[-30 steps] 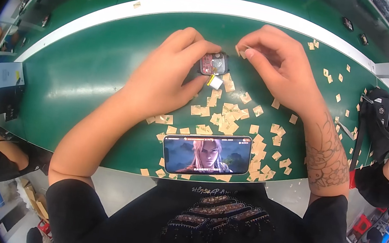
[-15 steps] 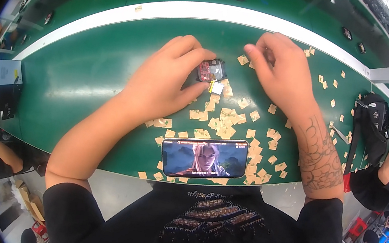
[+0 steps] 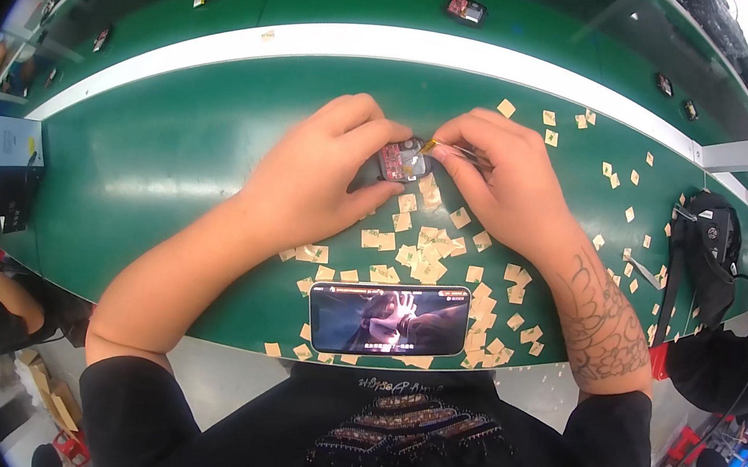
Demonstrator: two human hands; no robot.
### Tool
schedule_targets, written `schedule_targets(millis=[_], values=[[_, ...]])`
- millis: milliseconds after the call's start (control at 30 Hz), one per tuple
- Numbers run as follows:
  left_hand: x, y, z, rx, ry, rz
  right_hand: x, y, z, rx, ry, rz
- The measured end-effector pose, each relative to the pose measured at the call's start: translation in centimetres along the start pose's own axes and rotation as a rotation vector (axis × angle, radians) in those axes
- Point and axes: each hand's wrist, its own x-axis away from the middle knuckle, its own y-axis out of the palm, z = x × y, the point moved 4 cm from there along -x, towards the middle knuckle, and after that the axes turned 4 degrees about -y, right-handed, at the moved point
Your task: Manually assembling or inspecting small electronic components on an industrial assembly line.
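Note:
A small electronic device (image 3: 394,161) with a red circuit board in a dark casing lies on the green table. My left hand (image 3: 328,154) grips it from the left, thumb along the near edge and fingers at the far edge. At its right side my right hand (image 3: 503,176) is closed in a pinch on a small battery with a yellow edge (image 3: 429,146). The pinching fingers hide most of that battery. Close to both hands lie many tan adhesive squares (image 3: 431,242). A phone (image 3: 388,320) playing a video lies nearer to me.
A white rail (image 3: 402,44) curves across the far side; beyond it, more devices (image 3: 466,10) sit on a green belt. To the right are a black bag (image 3: 715,231) with a strap and tweezers (image 3: 644,271). A white box (image 3: 17,143) stands left. Other people's arms show at both sides.
My right hand has come in leftward and nearer to the device and now pinches the battery, which lay at the device's near edge. The left hand keeps its grip.

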Motion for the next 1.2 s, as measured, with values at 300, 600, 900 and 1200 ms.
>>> schedule_targets(millis=[300, 600, 900, 1200], values=[[0.3, -0.1, 0.3, 0.003, -0.008, -0.035, 0.1, 0.8, 1.2, -0.294, 0.362, -0.032], [0.1, 0.0, 0.2, 0.018, 0.050, -0.026, -0.2, 0.5, 0.9, -0.343, 0.425, -0.100], [0.3, 0.3, 0.2, -0.033, 0.090, -0.065, -0.3, 0.6, 0.9, -0.527, 0.295, 0.094], [0.4, 0.2, 0.7, -0.102, 0.166, -0.036, 0.0, -0.4, 0.9, -0.305, 0.365, -0.189]])
